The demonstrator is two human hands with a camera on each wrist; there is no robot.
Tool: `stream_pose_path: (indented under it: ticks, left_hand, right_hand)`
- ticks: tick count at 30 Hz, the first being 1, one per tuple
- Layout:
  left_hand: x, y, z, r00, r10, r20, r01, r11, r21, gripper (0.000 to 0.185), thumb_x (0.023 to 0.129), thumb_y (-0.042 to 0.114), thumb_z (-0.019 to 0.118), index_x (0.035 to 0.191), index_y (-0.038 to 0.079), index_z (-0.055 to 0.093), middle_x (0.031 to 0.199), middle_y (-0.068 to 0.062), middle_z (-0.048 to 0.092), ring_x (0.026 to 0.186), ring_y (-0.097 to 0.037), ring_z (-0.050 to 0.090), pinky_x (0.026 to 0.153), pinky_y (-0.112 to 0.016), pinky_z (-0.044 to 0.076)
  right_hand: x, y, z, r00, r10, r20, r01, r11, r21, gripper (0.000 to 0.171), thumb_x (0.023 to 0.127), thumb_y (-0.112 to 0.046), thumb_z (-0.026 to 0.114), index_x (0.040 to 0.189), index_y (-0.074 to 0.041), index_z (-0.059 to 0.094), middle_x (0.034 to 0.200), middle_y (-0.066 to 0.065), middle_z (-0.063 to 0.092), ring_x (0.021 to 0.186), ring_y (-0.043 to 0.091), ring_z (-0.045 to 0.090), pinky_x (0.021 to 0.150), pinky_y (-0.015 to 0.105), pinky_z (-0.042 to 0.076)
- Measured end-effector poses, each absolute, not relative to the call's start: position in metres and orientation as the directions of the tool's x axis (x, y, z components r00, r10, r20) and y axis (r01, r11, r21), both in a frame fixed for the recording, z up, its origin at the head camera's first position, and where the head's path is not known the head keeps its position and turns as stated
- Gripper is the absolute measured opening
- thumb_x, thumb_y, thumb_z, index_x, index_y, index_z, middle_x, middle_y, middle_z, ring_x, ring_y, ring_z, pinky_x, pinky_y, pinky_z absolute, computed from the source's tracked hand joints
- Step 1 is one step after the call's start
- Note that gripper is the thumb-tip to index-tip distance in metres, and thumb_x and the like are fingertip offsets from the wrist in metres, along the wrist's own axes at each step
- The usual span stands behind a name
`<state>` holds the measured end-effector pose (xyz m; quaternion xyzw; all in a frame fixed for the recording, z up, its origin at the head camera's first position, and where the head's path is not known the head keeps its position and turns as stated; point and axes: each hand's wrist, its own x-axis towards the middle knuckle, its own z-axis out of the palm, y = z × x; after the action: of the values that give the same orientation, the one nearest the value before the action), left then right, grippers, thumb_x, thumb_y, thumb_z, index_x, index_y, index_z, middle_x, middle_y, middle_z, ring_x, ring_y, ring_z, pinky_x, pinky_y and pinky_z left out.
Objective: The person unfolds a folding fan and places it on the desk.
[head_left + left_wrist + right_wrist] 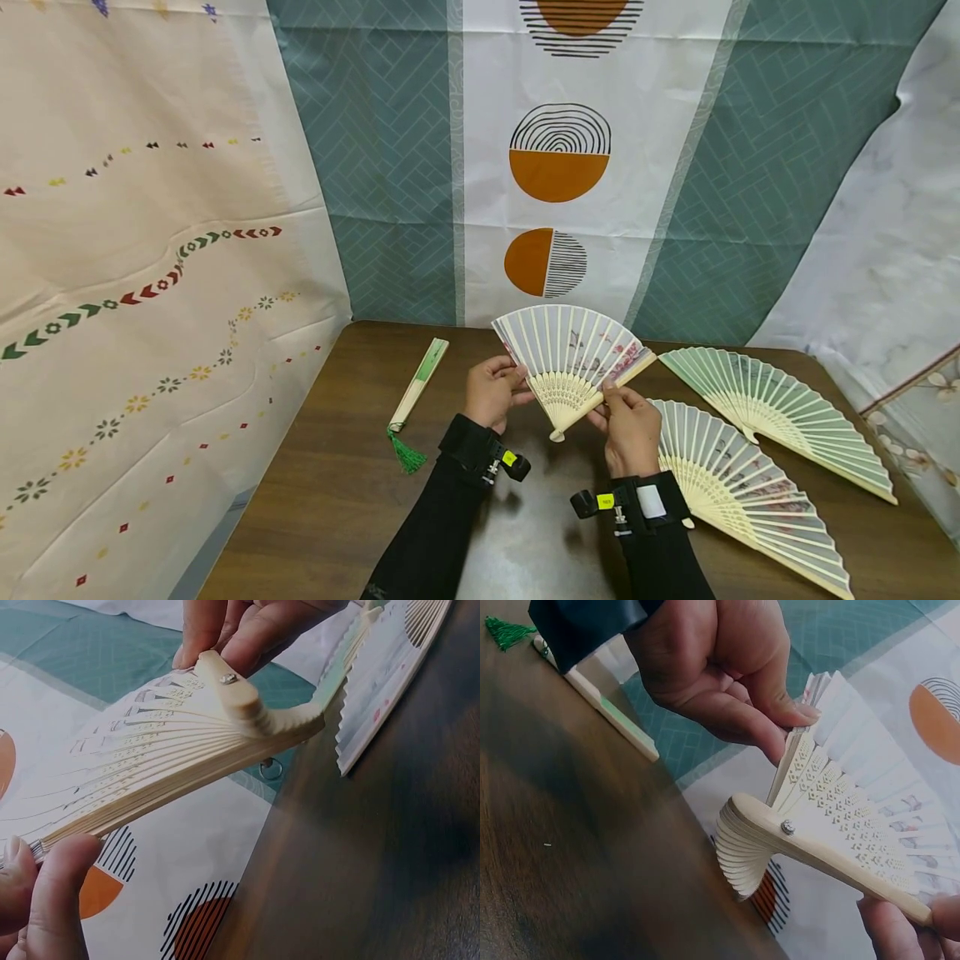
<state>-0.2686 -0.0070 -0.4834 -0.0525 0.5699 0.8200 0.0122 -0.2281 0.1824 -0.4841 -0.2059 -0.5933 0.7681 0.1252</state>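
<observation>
A person held a small white paper fan with pale wooden ribs and pink flowers [572, 360] up above the dark brown wooden table [337, 475]. The fan was spread partly open, like a wedge. The left hand [491, 390] pinched the left edge of this fan, with the thumb and fingers curled onto the outer rib. The right hand [628, 427] pinched the right outer rib, near the round pin at the bottom of the fan. In the right wrist view, the left hand's fingers [780, 712] pressed on the ribs just above the pin. In the left wrist view, the right hand's fingers [247, 634] sat right by the pin too.

A closed fan with a green and white cover and a green tassel [417, 390] lay flat on the table, to the left of the held fan and well apart from it. A wide open pale green fan [780, 408] lay on the table to the right of the held fan. Another open white fan with red and dark painted marks [742, 487] lay on the table below and to the right of the held fan, just beside the right wrist. Behind the held fan hung a teal and white cloth with orange half circles [558, 167].
</observation>
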Motion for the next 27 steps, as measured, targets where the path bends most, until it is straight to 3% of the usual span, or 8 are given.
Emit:
stream_pose_path:
  ticks: [14, 27]
  left_hand:
    - [-0.2688, -0.0093, -0.4814, -0.992, -0.063, -0.110, -0.074, -0.420, 0.905, 0.022, 0.110, -0.011, 0.063, 0.130, -0.020, 0.067, 0.087, -0.002, 0.064, 0.078, -0.017, 0.066, 0.061, -0.022, 0.068]
    - [-0.2696, -0.0077, -0.4822, -0.991, -0.110, -0.083, -0.024, -0.454, 0.891, 0.017, 0.109, -0.012, 0.065, 0.124, -0.019, 0.069, 0.083, 0.000, 0.062, 0.077, -0.013, 0.063, 0.062, -0.022, 0.069]
  right_hand:
    - [-0.2267, 0.1805, -0.4839, -0.865, 0.476, -0.161, 0.011, -0.302, -0.953, 0.035, 0.117, -0.017, 0.065, 0.132, 0.015, 0.066, 0.087, -0.005, 0.072, 0.077, 0.003, 0.078, 0.071, 0.019, 0.070]
    - [-0.2284, 0.1793, -0.4841, -0.848, 0.507, -0.156, -0.039, -0.352, -0.935, 0.024, 0.118, -0.016, 0.063, 0.114, 0.008, 0.066, 0.093, -0.005, 0.069, 0.077, 0.001, 0.078, 0.071, 0.018, 0.070]
